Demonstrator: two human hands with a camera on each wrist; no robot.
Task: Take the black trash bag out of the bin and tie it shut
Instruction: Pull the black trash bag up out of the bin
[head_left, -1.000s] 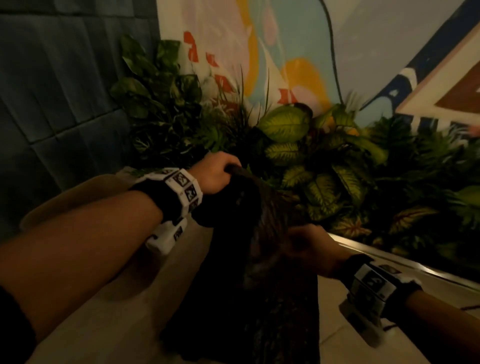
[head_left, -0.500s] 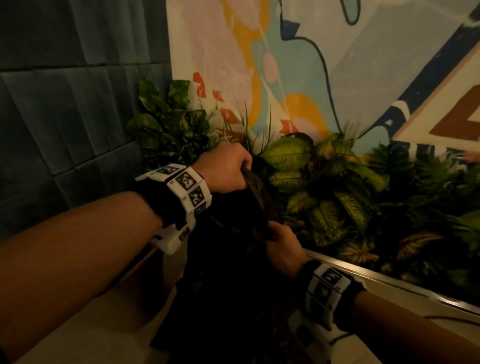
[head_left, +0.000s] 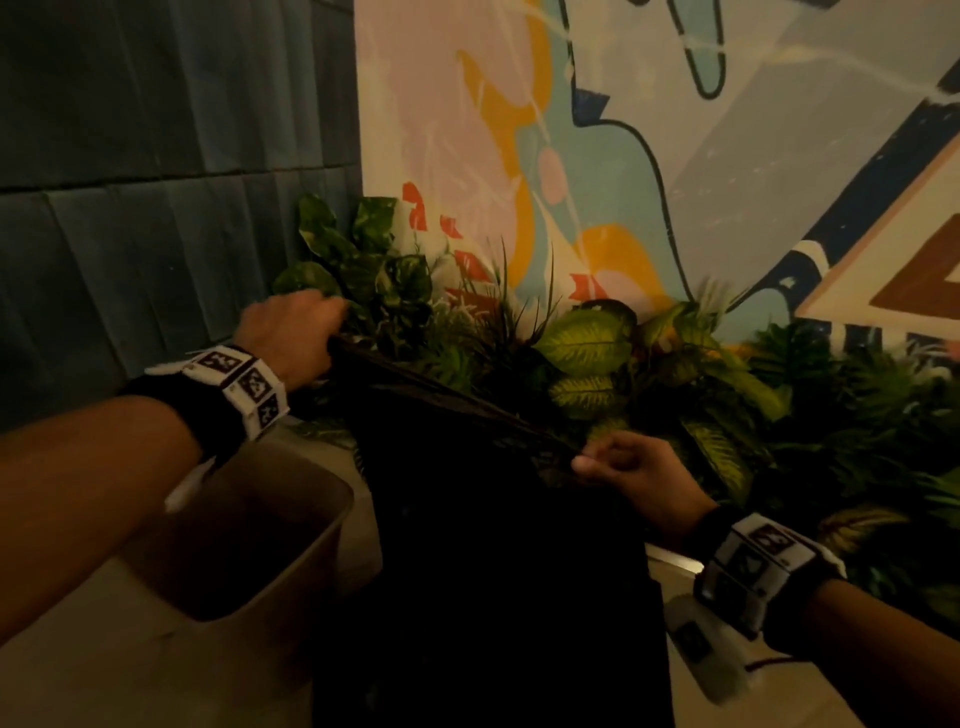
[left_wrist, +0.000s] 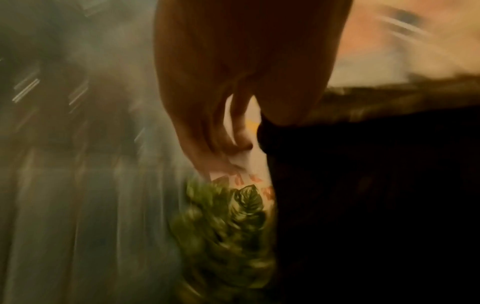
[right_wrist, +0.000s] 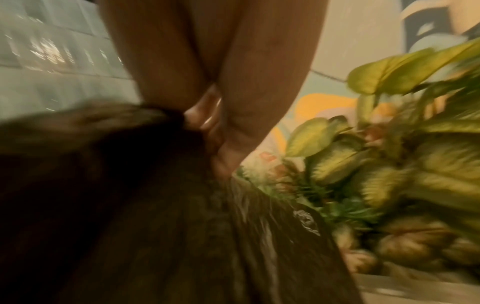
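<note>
Bag (head_left: 493, 545) is out of bin (head_left: 291, 551), hanging just R of it. L hand (head_left: 296, 338) fists one end of the bag mouth, up and far-left; R hand (head_left: 623, 473) pinches the other end, lower and nearer the body. The stretched top edge runs diagonally btwn them, upper-left to lower-right, taut. Not tied yet. Next, prob: bring the two ends together and cross them for a knot; both hands equally engaged.
</note>
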